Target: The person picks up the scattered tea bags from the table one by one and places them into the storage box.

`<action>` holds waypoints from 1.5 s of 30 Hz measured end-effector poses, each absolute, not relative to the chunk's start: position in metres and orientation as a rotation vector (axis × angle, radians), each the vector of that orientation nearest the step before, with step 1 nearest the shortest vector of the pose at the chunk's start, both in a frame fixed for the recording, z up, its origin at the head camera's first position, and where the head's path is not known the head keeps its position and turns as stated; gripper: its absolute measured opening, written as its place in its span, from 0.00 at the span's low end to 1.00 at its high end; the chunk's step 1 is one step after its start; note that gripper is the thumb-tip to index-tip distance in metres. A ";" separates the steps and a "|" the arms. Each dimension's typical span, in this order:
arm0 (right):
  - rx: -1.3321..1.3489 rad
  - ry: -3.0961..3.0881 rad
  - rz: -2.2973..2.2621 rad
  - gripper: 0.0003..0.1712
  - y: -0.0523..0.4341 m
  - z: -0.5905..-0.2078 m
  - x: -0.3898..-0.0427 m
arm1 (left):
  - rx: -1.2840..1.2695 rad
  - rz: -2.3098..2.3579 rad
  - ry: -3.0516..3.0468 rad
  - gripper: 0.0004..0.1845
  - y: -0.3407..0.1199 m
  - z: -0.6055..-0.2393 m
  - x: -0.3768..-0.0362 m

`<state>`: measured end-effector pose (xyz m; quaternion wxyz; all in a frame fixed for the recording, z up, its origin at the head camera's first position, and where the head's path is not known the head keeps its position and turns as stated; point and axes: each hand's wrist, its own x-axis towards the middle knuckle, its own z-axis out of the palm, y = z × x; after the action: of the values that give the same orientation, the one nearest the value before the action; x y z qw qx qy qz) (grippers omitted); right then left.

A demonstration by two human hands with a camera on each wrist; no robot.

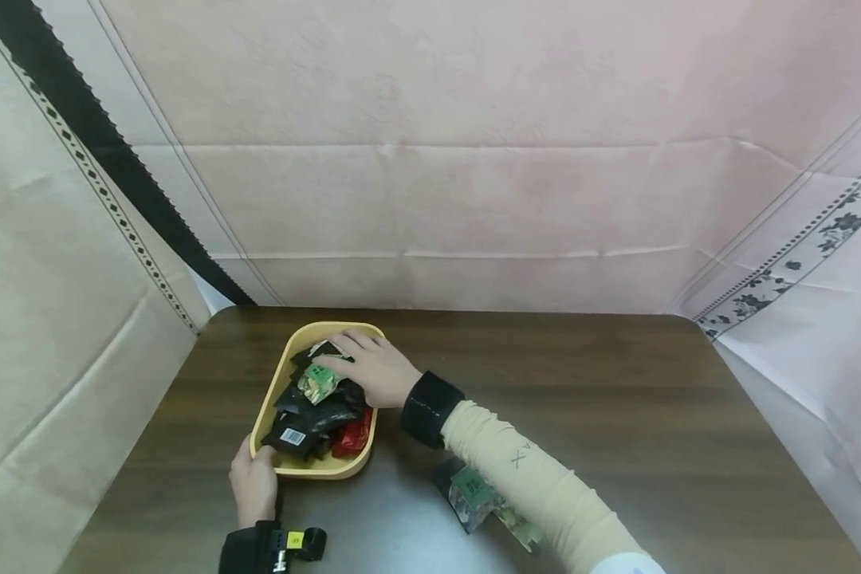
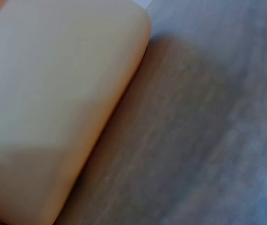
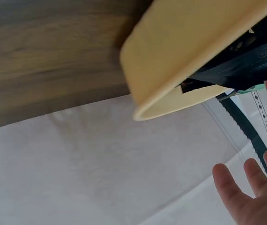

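Observation:
A yellow tray point(image 1: 321, 469) sits on the dark wooden table point(image 1: 617, 414), heaped with black, green and red packets. My left hand point(image 1: 257, 469) grips the tray's near left corner, thumb over the rim. My right hand point(image 1: 350, 359) lies on top of the heap with fingers point(image 3: 251, 187) straight and spread, and its thumb rests by a green packet point(image 1: 320, 383). The left wrist view shows only the tray's outer wall point(image 2: 53, 93) and the tabletop. In the right wrist view the tray point(image 3: 194, 47) is seen from below its rim, with black packets point(image 3: 246, 70) inside.
Two more packets point(image 1: 477, 494), green and dark, lie on the table beneath my right forearm. Pale cloth sheets point(image 1: 438, 199) close off the back and both sides of the table.

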<state>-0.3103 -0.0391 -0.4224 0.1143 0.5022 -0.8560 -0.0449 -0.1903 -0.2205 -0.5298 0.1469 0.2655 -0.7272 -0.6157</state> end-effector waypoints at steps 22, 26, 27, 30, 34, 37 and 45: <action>1.492 -2.929 0.053 0.44 0.170 -0.468 -0.241 | 0.798 -1.829 -2.054 0.25 -0.215 -0.531 -0.194; 1.452 -3.094 0.080 0.49 0.195 -0.478 -0.220 | 0.820 -1.792 -2.060 0.26 -0.218 -0.530 -0.195; 1.444 -3.114 0.079 0.50 0.198 -0.481 -0.217 | 0.824 -1.783 -2.064 0.27 -0.219 -0.530 -0.195; 1.420 -3.139 0.054 0.50 0.201 -0.487 -0.211 | 0.820 -1.762 -2.081 0.26 -0.221 -0.531 -0.195; 1.412 -3.106 0.047 0.48 0.198 -0.491 -0.212 | 0.821 -1.750 -2.084 0.24 -0.222 -0.532 -0.193; 1.417 -3.061 0.046 0.47 0.196 -0.492 -0.214 | 0.832 -1.767 -2.077 0.25 -0.222 -0.532 -0.193; 1.408 -2.943 0.055 0.29 0.194 -0.500 -0.219 | 0.830 -1.773 -2.072 0.26 -0.221 -0.531 -0.195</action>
<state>-0.2191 0.1937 -0.5003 -0.0607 0.4306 -0.9003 0.0169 -0.1948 -0.2211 -0.5310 0.1449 0.2881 -0.7193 -0.6153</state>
